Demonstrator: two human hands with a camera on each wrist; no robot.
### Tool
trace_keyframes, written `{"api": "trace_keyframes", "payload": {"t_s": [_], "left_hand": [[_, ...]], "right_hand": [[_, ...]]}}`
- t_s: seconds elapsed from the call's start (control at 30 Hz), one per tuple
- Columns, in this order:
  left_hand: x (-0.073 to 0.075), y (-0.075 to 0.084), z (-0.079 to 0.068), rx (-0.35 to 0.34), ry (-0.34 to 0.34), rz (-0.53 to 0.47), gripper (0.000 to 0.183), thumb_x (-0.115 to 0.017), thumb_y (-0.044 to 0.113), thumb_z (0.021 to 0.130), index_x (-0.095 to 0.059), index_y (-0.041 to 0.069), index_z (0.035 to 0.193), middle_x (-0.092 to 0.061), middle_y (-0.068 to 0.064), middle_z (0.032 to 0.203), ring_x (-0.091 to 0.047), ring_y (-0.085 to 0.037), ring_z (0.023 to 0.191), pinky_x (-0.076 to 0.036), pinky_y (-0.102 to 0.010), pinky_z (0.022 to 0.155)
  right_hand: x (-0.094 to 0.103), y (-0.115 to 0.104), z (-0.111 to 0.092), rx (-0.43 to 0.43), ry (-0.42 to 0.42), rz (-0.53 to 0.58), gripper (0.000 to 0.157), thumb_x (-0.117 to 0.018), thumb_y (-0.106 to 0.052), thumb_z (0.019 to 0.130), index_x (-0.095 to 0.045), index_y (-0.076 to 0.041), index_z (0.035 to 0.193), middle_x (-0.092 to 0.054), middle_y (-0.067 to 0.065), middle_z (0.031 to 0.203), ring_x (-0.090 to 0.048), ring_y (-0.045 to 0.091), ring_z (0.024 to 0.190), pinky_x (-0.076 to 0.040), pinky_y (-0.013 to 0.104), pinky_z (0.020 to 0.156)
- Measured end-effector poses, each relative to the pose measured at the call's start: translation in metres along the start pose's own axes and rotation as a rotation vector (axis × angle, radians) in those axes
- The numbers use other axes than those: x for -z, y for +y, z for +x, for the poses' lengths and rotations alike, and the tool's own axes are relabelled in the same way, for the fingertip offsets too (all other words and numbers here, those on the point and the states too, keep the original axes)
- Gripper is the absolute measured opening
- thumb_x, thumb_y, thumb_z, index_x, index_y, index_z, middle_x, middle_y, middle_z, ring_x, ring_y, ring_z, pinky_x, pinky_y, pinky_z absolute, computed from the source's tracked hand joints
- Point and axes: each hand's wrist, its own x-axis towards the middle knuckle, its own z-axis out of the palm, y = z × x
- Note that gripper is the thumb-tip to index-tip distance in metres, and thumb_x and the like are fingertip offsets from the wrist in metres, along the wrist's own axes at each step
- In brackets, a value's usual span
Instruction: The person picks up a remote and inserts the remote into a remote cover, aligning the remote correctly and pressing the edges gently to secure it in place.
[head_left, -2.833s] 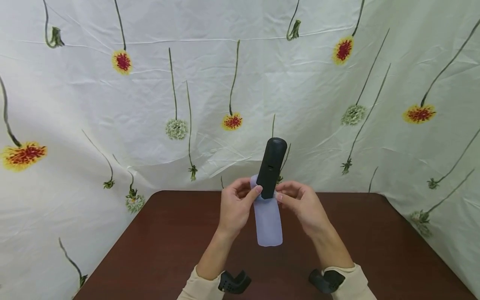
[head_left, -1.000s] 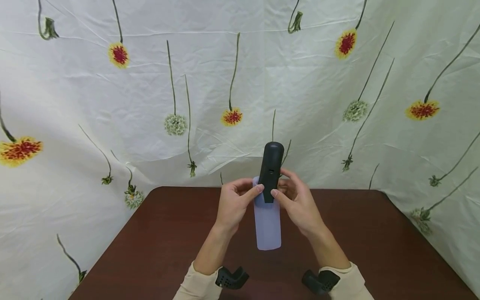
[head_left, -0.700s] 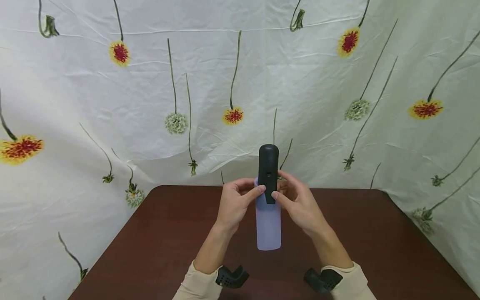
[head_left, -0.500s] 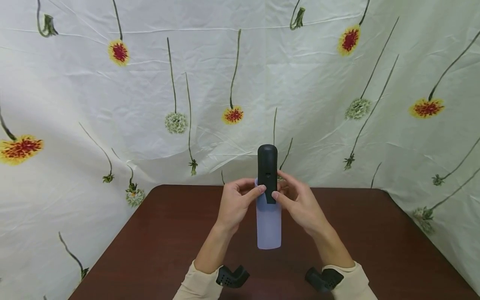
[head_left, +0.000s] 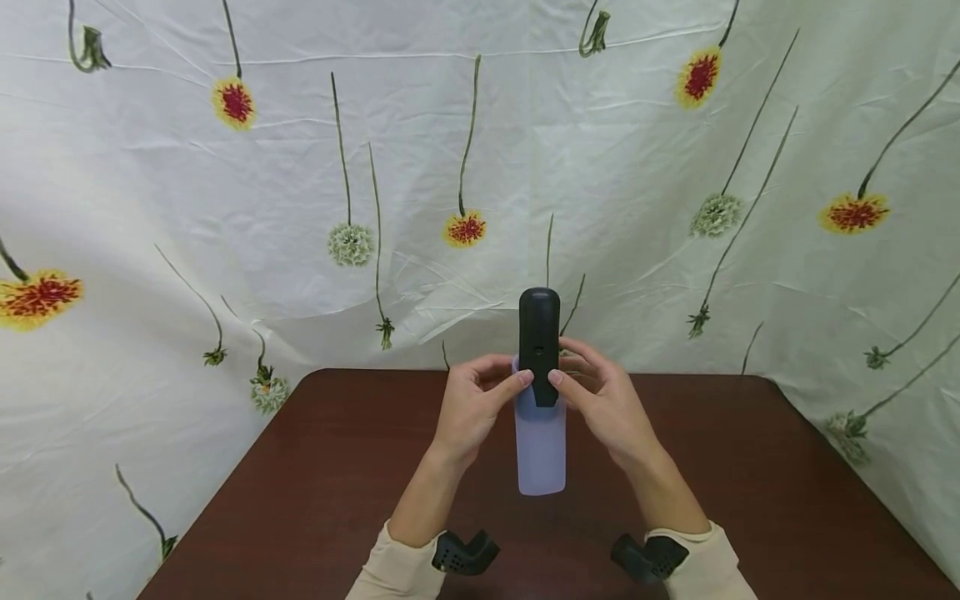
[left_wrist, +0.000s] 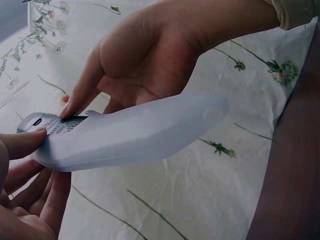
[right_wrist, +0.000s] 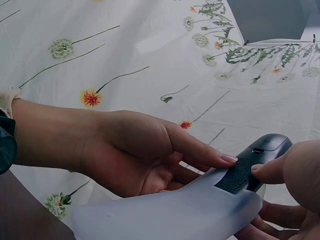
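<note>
A black remote control (head_left: 539, 329) stands nearly upright in the head view, its lower part tucked into a translucent lavender silicone cover (head_left: 542, 458) that hangs below. My left hand (head_left: 467, 412) pinches the left edge, thumb on the remote's face and fingers behind the cover. On the opposite edge, my right hand (head_left: 609, 408) grips the same way, its thumb on the remote's right side. The left wrist view shows the cover (left_wrist: 150, 130) lying along most of the remote, with a printed label (left_wrist: 67, 125) exposed. In the right wrist view, both thumbs press near that label (right_wrist: 234, 176).
Below the hands is a dark brown table (head_left: 337, 483). A white cloth (head_left: 420, 150) printed with flowers hangs behind and around it. Each wrist carries a black strap-on device, such as the left one (head_left: 465, 554), over a beige sleeve (head_left: 401, 571).
The remote has swung from a rightward lean to nearly upright, sitting slightly lower. My right thumb has shifted from the cover's edge onto the remote's side. My left hand has barely moved.
</note>
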Motion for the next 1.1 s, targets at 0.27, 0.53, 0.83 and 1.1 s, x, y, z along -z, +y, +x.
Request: {"api": "trace_keyframes", "payload": {"t_s": [0.27, 0.53, 0.83, 1.1], "left_hand": [[0.0016, 0.0002, 0.0012, -0.007, -0.009, 0.030, 0.022, -0.077, 0.006, 0.093, -0.075, -0.007, 0.111, -0.073, -0.014, 0.103, -0.069, -0.025, 0.093, -0.057, -0.035, 0.080], [0.0038, -0.0006, -0.0012, -0.001, -0.036, 0.037, 0.022, -0.076, 0.005, 0.094, -0.075, -0.006, 0.113, -0.073, -0.015, 0.103, -0.069, -0.025, 0.090, -0.057, -0.034, 0.078], [0.0068, 0.0013, -0.0008, -0.018, -0.066, 0.074, 0.022, -0.077, 0.003, 0.093, -0.075, -0.005, 0.113, -0.073, -0.013, 0.106, -0.065, -0.028, 0.104, -0.055, -0.037, 0.081], [0.0064, 0.0037, -0.0014, -0.020, -0.098, 0.089, 0.024, -0.080, 0.000, 0.089, -0.076, -0.004, 0.112, -0.072, -0.011, 0.111, -0.063, -0.027, 0.113, -0.053, -0.046, 0.092]], "right_hand": [[0.0030, -0.0028, 0.0014, 0.012, 0.001, -0.023, 0.049, -0.069, -0.011, 0.101, -0.057, -0.007, 0.148, -0.065, 0.021, 0.126, -0.064, 0.035, 0.111, -0.055, 0.053, 0.092], [0.0040, -0.0003, 0.0015, -0.002, -0.045, -0.043, 0.045, -0.076, -0.007, 0.094, -0.064, 0.001, 0.137, -0.070, 0.017, 0.118, -0.067, 0.030, 0.104, -0.055, 0.040, 0.087], [0.0052, -0.0015, 0.0010, 0.045, -0.047, -0.152, 0.041, -0.079, -0.008, 0.092, -0.067, -0.006, 0.132, -0.071, 0.009, 0.112, -0.066, 0.027, 0.103, -0.052, 0.044, 0.089], [0.0081, -0.0012, -0.0014, 0.233, -0.015, -0.322, 0.036, -0.082, -0.002, 0.088, -0.072, -0.011, 0.121, -0.071, 0.001, 0.105, -0.066, 0.023, 0.103, -0.050, 0.053, 0.089]]}}
